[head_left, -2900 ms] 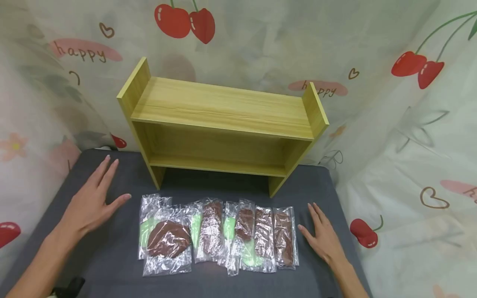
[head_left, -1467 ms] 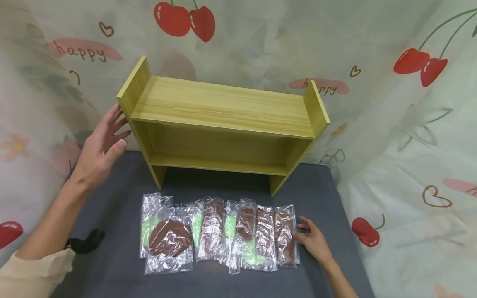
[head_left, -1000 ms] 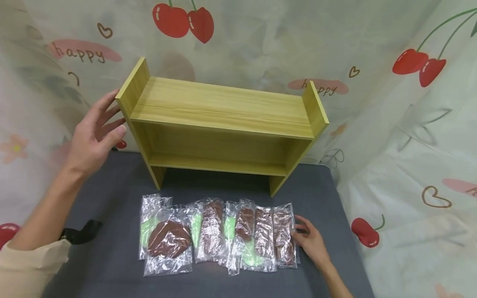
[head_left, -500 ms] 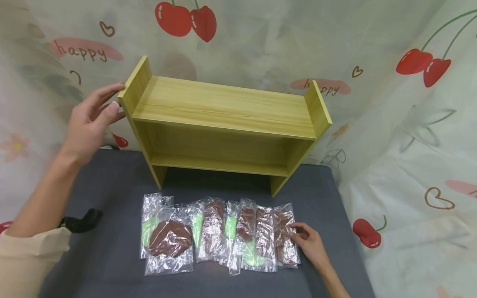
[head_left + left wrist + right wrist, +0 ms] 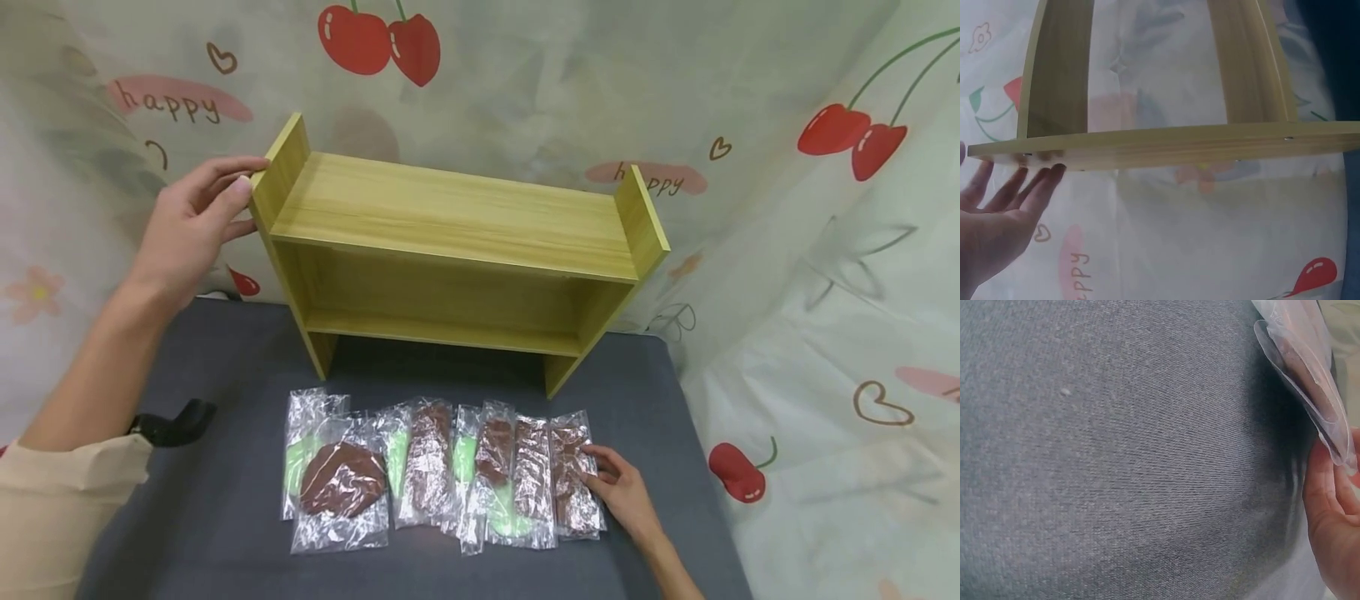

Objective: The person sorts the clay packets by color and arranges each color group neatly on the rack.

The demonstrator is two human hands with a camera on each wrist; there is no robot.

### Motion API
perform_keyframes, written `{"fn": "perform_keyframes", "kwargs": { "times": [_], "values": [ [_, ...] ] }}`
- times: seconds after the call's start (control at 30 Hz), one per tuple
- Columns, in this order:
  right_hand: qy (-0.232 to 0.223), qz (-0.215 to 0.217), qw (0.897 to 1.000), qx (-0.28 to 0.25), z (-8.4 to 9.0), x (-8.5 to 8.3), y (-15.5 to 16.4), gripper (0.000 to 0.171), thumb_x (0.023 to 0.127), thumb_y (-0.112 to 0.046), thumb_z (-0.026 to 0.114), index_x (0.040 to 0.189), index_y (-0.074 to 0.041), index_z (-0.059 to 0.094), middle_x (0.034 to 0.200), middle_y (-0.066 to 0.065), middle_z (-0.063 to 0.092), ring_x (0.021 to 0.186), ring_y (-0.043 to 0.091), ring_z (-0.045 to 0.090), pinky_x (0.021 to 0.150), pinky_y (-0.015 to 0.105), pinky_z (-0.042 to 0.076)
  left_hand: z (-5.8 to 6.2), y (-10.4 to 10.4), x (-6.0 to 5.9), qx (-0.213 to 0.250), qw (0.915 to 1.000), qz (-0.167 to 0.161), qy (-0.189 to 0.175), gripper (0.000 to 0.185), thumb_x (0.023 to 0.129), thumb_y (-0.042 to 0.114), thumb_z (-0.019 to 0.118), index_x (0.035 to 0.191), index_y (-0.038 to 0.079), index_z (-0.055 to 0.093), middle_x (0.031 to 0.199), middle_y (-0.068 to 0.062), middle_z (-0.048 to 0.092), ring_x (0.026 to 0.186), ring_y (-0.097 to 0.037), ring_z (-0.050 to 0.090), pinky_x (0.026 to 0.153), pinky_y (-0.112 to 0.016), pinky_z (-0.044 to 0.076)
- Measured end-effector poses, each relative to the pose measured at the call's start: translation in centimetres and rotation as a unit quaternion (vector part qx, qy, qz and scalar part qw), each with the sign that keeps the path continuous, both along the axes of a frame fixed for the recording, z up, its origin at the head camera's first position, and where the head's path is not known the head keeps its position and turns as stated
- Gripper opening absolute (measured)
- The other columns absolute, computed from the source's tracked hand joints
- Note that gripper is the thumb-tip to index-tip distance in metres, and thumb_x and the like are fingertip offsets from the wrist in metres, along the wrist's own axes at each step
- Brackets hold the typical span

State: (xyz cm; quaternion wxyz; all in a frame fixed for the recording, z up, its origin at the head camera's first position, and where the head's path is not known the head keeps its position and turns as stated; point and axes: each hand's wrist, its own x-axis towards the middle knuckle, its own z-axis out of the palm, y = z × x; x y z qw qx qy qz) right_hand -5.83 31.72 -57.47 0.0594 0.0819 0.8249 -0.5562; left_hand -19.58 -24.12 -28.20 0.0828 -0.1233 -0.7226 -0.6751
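Near edge of grey table point(image 5: 225, 533): row of clear-wrapped packets. Right hand point(image 5: 622, 492) pinches the rightmost packet point(image 5: 573, 487) at its right rim, fingers curled (wrist view shows only the film edge lifted on fingertips). Probably light, floppy, slick film; take it by the edge seam. Contents brown, can't identify. Far edge: wooden shelf point(image 5: 457, 250). Left hand point(image 5: 187, 229) touches its left side panel, fingers fairly straight, thumb on the front edge; true clasp unclear. Shelf's back is hidden.
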Motion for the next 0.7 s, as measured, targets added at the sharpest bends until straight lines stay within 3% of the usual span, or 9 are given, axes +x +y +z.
{"fn": "perform_keyframes", "kwargs": {
  "times": [0.2, 0.5, 0.7],
  "values": [
    [0.01, 0.008, 1.0, 0.001, 0.3, -0.2, 0.2, 0.044, 0.083, -0.002, 0.078, 0.125, -0.008, 0.065, 0.124, 0.019, 0.065, 0.096, 0.023, 0.068, 0.075, 0.026, 0.055, 0.5, 0.2, -0.4, 0.056, 0.9977, -0.01, -0.038, 0.042, 0.099, 0.023, 0.062, 0.138, 0.009, 0.058, 0.14, -0.01, 0.05, 0.126, -0.024, 0.046, 0.078, -0.017, 0.052],
    [0.032, 0.013, 0.999, 0.007, 2.0, -0.2, 0.6, 0.042, 0.087, -0.004, 0.076, 0.127, -0.008, 0.064, 0.132, 0.015, 0.06, 0.115, 0.034, 0.06, 0.08, 0.026, 0.054, 0.5, 0.4, -0.9, 0.07, 0.9954, -0.017, -0.064, 0.043, 0.099, 0.025, 0.062, 0.14, 0.013, 0.057, 0.145, -0.008, 0.045, 0.133, -0.024, 0.039, 0.084, -0.021, 0.05],
    [0.066, 0.019, 0.998, -0.006, 2.6, -0.3, 1.0, 0.044, 0.086, -0.006, 0.077, 0.128, -0.004, 0.063, 0.13, 0.017, 0.061, 0.11, 0.023, 0.063, 0.081, 0.024, 0.054, 0.3, 0.1, -1.2, 0.124, 0.9882, -0.034, -0.083, 0.043, 0.098, 0.017, 0.065, 0.139, 0.009, 0.057, 0.142, -0.006, 0.049, 0.126, -0.022, 0.046, 0.081, -0.023, 0.051]
  ]
}}
